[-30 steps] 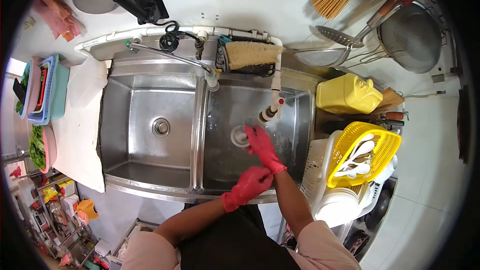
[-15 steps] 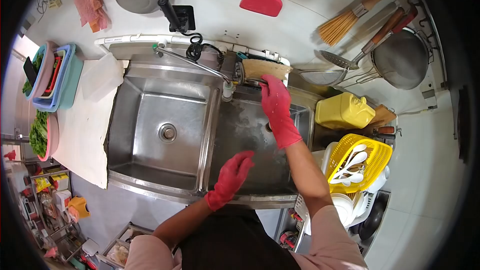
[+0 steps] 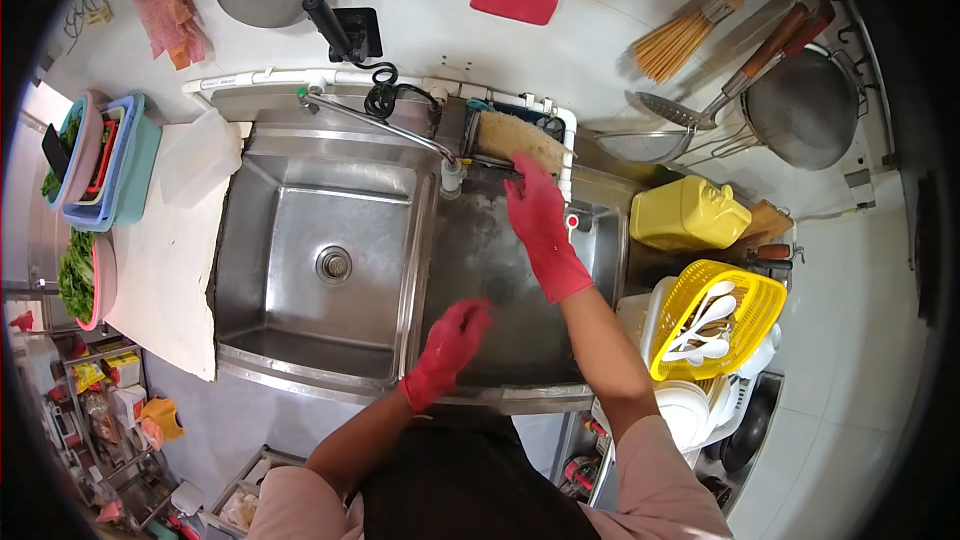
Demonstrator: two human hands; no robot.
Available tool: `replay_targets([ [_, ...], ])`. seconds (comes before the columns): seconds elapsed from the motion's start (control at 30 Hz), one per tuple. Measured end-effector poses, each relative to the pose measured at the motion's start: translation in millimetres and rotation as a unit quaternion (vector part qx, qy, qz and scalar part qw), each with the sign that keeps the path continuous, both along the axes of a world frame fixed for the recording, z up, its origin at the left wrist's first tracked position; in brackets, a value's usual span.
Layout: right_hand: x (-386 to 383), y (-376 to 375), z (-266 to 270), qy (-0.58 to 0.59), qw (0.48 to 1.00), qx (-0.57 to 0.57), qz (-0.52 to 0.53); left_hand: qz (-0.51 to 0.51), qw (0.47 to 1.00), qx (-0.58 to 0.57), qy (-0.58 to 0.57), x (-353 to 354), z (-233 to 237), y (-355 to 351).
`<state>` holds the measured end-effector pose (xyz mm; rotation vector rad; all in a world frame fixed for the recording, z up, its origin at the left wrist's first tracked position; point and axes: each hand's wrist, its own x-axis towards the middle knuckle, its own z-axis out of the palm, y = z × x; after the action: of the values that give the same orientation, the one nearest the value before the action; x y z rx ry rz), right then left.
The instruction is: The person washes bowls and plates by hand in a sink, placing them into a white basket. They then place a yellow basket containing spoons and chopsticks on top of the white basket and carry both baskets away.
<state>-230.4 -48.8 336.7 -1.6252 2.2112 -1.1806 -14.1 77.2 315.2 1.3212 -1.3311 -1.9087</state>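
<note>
My right hand (image 3: 540, 225), in a red rubber glove, reaches to the back of the right sink basin (image 3: 500, 330). Its fingertips are just in front of a tan sponge (image 3: 522, 140), which leans in a holder on the back ledge. The fingers look slightly apart with nothing visible in them, though the palm side is hidden. Over the front of the same basin hovers my left hand (image 3: 452, 350), also red-gloved. Its fingers are loosely bent and a little blurred, with no object showing. The faucet (image 3: 451, 175) hangs between the two basins.
The left basin (image 3: 335, 315) has a round drain. Right of the sink stand a yellow jug (image 3: 690, 215) and a yellow basket (image 3: 770, 310) of white spoons. Stacked tubs (image 3: 140, 160) and leafy greens (image 3: 75, 275) are at left. Strainers and a brush (image 3: 680, 40) hang behind.
My right hand has drawn back slightly from the holder, and more of the sponge and white pipe shows. My left hand has shifted slightly left. The view has tilted a little.
</note>
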Motion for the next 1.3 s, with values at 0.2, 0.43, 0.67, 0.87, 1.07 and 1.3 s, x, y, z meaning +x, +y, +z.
replay_targets([
  [0.2, 31.6, 85.1, -17.7, -0.091, 0.991, -0.062, -0.07, 0.04, 0.994, 0.1, 0.03, -2.1, -56.6, -5.7],
  [0.43, 5.1, 218.9, -171.5, -0.752, 0.63, 0.062, -0.186, 0.024, 0.992, 0.123, 0.02, -15.0, -117.8, 9.2],
  [0.67, -20.2, 163.1, -170.5, -0.751, 0.641, -0.091, -0.126, 0.073, 0.997, 0.011, 0.031, -88.6, -110.5, -14.4],
  [0.87, -18.5, 158.6, -119.1, -0.702, 0.66, -0.055, -0.263, 0.152, 0.934, -0.308, 0.1, -137.8, 45.7, -56.4],
  [1.07, -5.9, 156.7, -174.3, -0.613, 0.768, -0.028, -0.185, 0.249, 0.861, -0.429, -0.11, -257.5, 51.7, -47.8],
  [1.3, -2.4, 132.9, -138.1, -0.282, 0.947, 0.061, -0.144, 0.266, 0.938, -0.195, 0.11, -171.2, -16.6, -37.3],
])
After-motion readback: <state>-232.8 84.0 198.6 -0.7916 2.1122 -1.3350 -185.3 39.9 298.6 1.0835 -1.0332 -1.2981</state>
